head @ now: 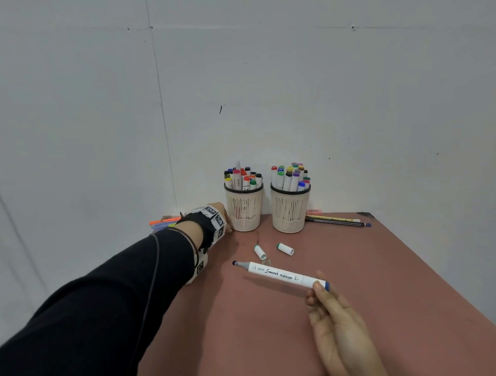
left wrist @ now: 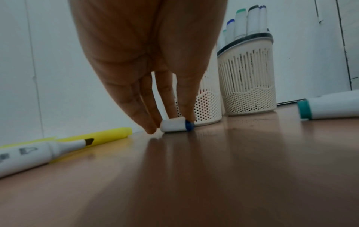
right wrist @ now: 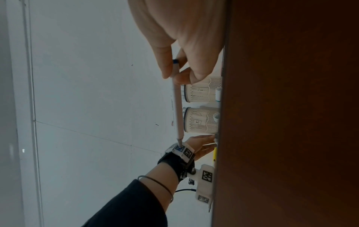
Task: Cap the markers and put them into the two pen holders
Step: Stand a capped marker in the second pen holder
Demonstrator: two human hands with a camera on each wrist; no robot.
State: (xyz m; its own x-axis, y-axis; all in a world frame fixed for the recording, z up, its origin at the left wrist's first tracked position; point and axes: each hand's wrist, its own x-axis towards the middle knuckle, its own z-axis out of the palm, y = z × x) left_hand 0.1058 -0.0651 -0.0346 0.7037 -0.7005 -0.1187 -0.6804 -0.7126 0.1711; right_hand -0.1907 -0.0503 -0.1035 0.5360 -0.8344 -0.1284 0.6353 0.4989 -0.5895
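My right hand (head: 316, 290) pinches a white marker (head: 279, 274) by its blue-capped end, level above the brown table (head: 387, 281); its dark tip at the other end is bare. In the right wrist view the right hand (right wrist: 174, 76) holds the marker (right wrist: 177, 107) the same way. My left hand (head: 224, 217) reaches to the table beside the left pen holder (head: 244, 208). In the left wrist view the left hand (left wrist: 170, 124) pinches a white cap with a blue end (left wrist: 177, 126) that lies on the table. The right pen holder (head: 290, 211) stands beside the left one; both are full of capped markers.
Two loose caps (head: 260, 251) (head: 285, 248) lie in front of the holders. Pencils (head: 336, 221) lie right of the right holder near the table's far corner. A yellow highlighter (left wrist: 108, 136) and an uncapped white marker (left wrist: 38, 153) lie left of my left hand. The wall stands close behind.
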